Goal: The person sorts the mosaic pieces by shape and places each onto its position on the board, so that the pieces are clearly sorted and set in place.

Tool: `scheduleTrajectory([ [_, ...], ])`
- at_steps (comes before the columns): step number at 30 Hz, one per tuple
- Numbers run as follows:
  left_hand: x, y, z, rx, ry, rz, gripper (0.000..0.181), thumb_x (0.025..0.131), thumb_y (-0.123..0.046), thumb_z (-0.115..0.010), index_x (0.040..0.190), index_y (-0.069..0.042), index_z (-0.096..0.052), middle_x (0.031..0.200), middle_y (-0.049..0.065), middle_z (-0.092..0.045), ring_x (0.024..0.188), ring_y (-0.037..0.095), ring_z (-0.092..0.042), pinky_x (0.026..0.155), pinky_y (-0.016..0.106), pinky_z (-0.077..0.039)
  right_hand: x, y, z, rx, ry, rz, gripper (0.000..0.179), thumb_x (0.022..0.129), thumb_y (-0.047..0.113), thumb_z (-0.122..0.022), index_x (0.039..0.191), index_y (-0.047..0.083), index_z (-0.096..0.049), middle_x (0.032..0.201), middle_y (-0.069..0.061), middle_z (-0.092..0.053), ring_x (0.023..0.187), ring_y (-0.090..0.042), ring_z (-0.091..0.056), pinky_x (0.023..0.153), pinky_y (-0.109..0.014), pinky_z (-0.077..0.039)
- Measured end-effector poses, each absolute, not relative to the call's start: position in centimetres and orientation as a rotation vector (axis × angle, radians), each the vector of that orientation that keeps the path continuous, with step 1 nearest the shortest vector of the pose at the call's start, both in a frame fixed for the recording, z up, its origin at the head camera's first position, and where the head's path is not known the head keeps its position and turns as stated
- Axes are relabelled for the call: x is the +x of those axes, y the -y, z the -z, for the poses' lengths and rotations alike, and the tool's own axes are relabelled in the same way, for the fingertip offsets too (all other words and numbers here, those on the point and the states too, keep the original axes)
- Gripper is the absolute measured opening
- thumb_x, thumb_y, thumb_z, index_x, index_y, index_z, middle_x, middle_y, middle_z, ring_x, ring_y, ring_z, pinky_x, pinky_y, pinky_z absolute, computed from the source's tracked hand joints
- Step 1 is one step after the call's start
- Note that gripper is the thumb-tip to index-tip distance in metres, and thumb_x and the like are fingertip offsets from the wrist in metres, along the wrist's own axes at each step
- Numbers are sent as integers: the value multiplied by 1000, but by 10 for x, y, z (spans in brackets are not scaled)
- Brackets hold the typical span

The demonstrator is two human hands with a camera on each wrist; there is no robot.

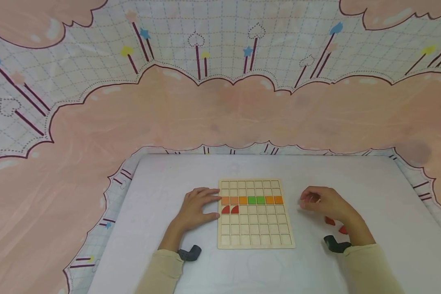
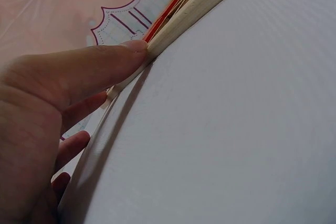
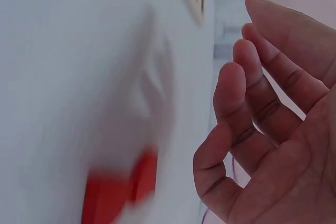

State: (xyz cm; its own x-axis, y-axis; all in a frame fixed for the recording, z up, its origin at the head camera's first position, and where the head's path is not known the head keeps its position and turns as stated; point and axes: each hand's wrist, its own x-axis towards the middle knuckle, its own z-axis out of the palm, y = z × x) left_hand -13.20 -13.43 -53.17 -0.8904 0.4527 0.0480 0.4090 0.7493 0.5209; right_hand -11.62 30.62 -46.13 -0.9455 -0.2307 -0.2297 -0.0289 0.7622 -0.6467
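A wooden grid board (image 1: 254, 230) lies flat on the white table. My left hand (image 1: 195, 210) touches its left edge with extended fingers and thumb; the left wrist view has the thumb (image 2: 100, 69) right against the wooden rim. Across the third row runs a line of orange and green squares (image 1: 256, 200). Two red quarter-circle pieces (image 1: 225, 210) fill the left cells of the row below. To the right of the board, my right hand (image 1: 327, 203) hovers over the table. Its fingers (image 3: 252, 103) are loosely bent and hold nothing.
Loose red pieces (image 1: 329, 221) lie on the table under and beside the right wrist. Dark wrist-worn devices (image 1: 337, 244) sit at both cuffs. A patterned cloth (image 1: 220, 110) with pink cloud shapes surrounds the white table (image 1: 176, 171).
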Motion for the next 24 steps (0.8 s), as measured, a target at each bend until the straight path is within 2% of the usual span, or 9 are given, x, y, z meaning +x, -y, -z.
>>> scheduleTrajectory([
  [11, -133, 136, 533, 726, -2870, -820, 56, 84, -49, -77, 135, -30, -67, 154, -13, -52, 144, 22, -40, 116, 55, -29, -95, -382, 459, -76, -2683, 875, 23, 93, 30, -74, 109, 15, -70, 98, -4, -64, 93, -21, -56, 67, -28, -53],
  [24, -133, 136, 535, 742, -2872, -844, 56, 83, -49, -77, 134, -29, -68, 153, -13, -52, 143, 21, -41, 116, 56, -29, -88, -440, 471, 90, -2620, 759, 45, 93, 43, -73, 118, 6, -68, 102, -5, -68, 97, -23, -59, 73, -32, -48],
])
